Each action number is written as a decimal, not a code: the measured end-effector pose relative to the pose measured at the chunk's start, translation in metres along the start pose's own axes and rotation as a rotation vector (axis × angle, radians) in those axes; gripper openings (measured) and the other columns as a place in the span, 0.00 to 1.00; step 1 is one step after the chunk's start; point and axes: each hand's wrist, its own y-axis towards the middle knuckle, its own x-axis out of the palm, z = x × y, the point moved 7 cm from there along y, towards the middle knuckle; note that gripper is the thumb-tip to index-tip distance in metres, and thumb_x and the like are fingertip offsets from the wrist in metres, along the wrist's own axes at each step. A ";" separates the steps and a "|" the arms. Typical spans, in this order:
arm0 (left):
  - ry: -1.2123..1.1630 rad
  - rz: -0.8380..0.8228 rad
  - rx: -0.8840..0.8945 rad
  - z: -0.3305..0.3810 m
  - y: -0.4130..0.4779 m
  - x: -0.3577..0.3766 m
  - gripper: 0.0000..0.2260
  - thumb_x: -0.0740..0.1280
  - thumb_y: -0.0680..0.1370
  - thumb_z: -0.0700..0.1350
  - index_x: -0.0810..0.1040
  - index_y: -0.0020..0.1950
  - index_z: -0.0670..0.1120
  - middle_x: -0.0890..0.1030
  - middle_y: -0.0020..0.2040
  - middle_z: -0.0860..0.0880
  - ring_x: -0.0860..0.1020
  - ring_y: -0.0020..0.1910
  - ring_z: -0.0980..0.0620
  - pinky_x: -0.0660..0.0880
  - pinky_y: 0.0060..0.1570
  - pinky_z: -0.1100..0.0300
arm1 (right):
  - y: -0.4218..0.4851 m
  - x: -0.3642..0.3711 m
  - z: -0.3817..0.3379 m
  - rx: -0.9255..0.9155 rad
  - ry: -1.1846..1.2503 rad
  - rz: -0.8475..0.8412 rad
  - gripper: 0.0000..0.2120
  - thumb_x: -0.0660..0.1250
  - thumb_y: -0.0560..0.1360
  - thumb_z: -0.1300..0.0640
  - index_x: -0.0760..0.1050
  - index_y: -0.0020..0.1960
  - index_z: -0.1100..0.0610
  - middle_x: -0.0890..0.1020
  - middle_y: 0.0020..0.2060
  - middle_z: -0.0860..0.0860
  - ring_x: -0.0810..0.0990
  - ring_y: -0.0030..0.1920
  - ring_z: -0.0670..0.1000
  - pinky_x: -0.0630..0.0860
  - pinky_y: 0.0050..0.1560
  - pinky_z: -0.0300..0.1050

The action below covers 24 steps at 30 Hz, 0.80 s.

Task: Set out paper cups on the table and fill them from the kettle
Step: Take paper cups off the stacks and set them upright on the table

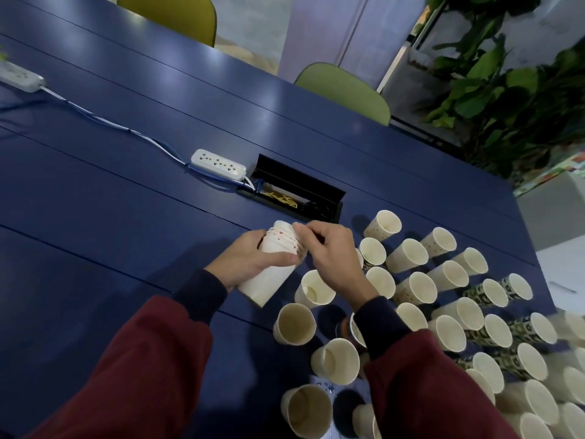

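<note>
– where's the stack she's working from?

– lying tilted in the left hand, over the blue tabletop, just left of the loose cups already standing in a crowd on the right. the left fingers are curled round the middle of the stack of cups, and the right hand has its fingertips pinched together at the rims on the far end. i'd say one is about to be peeled off.

– tricky to handle?

– i reckon they're very light and thin-walled, so a hard squeeze would dent them. nested ones tend to cling, so the rolled rim is the place to take hold, with the other hand steadying the body. standing empty, they'd tip at a nudge, and that sleeve is hanging right over several.

– and once filled?

– softer and hot, probably. i'd lift near the rim, gently. no kettle in sight from here, though.

– any brand on them?

– nothing i can read. the stack shows small red dots, the far cups have a speckle, and the patterned cups on the right carry a dark print too blurred to make out. the power strip shows no legible marking either.
</note>
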 end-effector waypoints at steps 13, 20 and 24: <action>0.044 0.190 -0.013 -0.022 0.004 -0.010 0.24 0.80 0.69 0.50 0.77 0.62 0.55 0.84 0.50 0.53 0.83 0.41 0.58 0.76 0.36 0.66 | 0.047 -0.018 0.095 0.227 -0.425 -0.051 0.13 0.61 0.82 0.56 0.81 0.46 0.61 0.82 0.40 0.56 0.76 0.39 0.55 0.67 0.40 0.47; 0.090 0.234 -0.054 -0.031 0.004 -0.016 0.21 0.80 0.67 0.54 0.79 0.57 0.53 0.85 0.48 0.53 0.83 0.43 0.56 0.77 0.39 0.62 | 0.039 0.005 0.101 0.302 -0.432 -0.239 0.15 0.60 0.83 0.56 0.81 0.61 0.61 0.82 0.57 0.63 0.79 0.58 0.64 0.76 0.60 0.56; 0.104 0.243 -0.043 -0.032 0.001 -0.013 0.21 0.79 0.68 0.55 0.78 0.57 0.53 0.85 0.49 0.54 0.83 0.43 0.57 0.77 0.40 0.62 | 0.034 -0.002 0.090 0.279 -0.415 -0.167 0.16 0.62 0.82 0.53 0.79 0.66 0.58 0.83 0.60 0.59 0.80 0.60 0.60 0.76 0.61 0.52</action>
